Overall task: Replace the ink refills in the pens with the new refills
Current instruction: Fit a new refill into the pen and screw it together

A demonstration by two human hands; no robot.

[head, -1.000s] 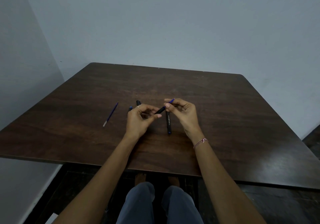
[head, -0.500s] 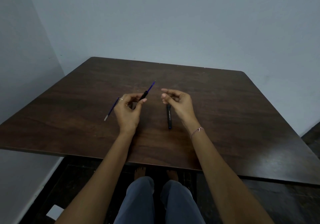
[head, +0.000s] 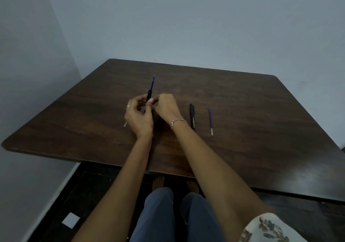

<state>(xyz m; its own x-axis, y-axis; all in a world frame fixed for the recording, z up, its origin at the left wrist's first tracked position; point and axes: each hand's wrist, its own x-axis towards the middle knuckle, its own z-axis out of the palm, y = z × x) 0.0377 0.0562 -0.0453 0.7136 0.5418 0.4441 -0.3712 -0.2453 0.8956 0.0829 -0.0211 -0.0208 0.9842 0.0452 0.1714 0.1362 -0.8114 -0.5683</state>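
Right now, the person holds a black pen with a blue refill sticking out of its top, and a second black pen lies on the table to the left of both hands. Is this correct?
Not quite. In the head view, the second black pen lies to the right of both hands, not the left. The rest holds: the left hand and right hand hold a black pen with a blue refill sticking out of its top.

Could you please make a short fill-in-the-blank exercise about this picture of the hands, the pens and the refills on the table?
1. The left hand and right hand together hold a black pen with a ____ refill sticking out of its top.
2. A second black pen lies on the ____ table.
3. A loose refill lies to the ____ of that second pen.
4. The right wrist wears a ____.

Missing words: blue; wooden; right; bracelet
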